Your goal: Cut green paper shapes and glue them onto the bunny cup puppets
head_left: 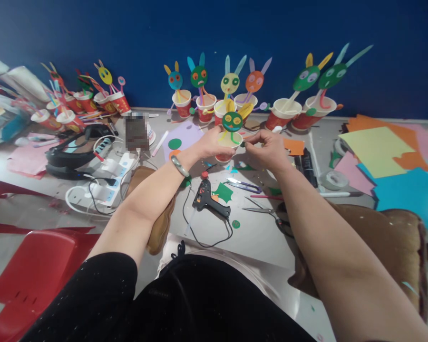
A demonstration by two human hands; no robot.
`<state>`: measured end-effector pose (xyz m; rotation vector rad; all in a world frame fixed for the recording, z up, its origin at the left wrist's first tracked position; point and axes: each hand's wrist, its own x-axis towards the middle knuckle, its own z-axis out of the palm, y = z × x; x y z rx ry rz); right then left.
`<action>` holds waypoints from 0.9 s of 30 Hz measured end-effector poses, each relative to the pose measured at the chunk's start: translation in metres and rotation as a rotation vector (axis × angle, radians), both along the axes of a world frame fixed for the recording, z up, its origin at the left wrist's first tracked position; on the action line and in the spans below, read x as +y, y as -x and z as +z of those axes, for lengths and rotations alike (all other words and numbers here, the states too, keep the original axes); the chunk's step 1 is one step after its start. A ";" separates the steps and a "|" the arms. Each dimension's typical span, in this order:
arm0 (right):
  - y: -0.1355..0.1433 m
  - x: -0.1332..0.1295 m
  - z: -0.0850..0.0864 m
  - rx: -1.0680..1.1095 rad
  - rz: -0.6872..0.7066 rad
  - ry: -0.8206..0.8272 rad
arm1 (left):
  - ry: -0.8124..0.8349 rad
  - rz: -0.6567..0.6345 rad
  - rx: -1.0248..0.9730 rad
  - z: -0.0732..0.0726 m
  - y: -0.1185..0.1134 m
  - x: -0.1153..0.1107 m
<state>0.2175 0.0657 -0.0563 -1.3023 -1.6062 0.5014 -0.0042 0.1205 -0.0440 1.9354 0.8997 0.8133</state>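
The red and white paper cup with a green, yellow-eared paper rabbit head [232,121] sat above the table [207,259], between the two hands. The left hand [219,142] gripped it from its left side, fingers closed around the wall below the pale rim, the rabbit head standing over them. The right hand [267,148] was at the opposite side, its fingertips pinched together just beside the rim; whether they touched the cup could not be told. Nearer the body lay a black hot glue gun [210,202] and open black-handled scissors [267,211].
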 end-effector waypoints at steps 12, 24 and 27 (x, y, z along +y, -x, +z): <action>0.002 0.001 -0.005 -0.025 0.049 -0.041 | 0.061 0.026 0.033 0.008 0.000 -0.004; -0.001 0.000 -0.003 -0.044 0.080 -0.019 | 0.059 0.013 0.006 0.006 0.001 -0.003; -0.001 0.001 -0.005 -0.028 0.082 -0.023 | 0.070 0.005 0.023 0.008 0.000 -0.004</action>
